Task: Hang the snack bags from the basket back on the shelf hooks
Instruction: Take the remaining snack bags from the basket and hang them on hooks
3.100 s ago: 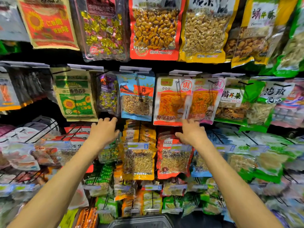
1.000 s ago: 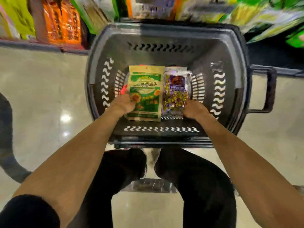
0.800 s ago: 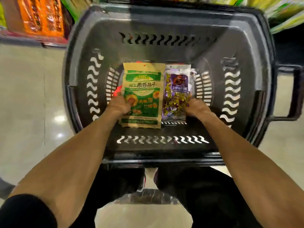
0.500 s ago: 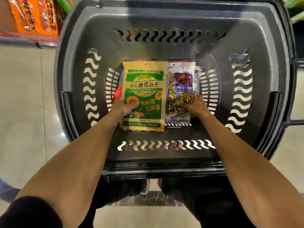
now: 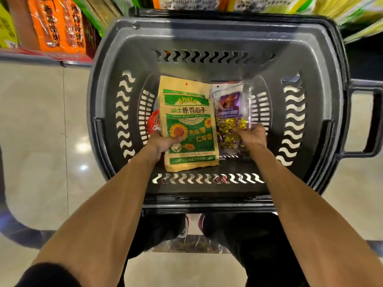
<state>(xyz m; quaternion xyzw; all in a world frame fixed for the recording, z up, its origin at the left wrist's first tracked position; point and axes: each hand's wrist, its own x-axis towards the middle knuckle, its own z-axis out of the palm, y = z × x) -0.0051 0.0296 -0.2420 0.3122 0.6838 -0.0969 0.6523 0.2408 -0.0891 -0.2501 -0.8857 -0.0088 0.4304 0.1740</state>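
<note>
I look down into a dark grey shopping basket (image 5: 112,83) on the floor. My left hand (image 5: 163,142) grips the lower left edge of a tan and green sunflower seed bag (image 5: 187,119), thumb on its front. Beside it, my right hand (image 5: 251,136) grips the lower part of a clear bag of gold and purple wrapped candies (image 5: 229,112). Both bags are tilted up off the basket floor. A red packet (image 5: 153,122) peeks out under the seed bag's left side.
The basket's side handle (image 5: 373,121) sticks out to the right. Orange and green packets (image 5: 56,23) fill the low shelf beyond the basket, with more bags (image 5: 342,9) at the top right. Shiny beige floor tiles (image 5: 41,131) lie left and right. My legs stand just behind the basket.
I turned from the shelf hooks down to the basket. Over the last second both hands closed on the two bags and lifted them slightly; the candy bag is blurred from moving.
</note>
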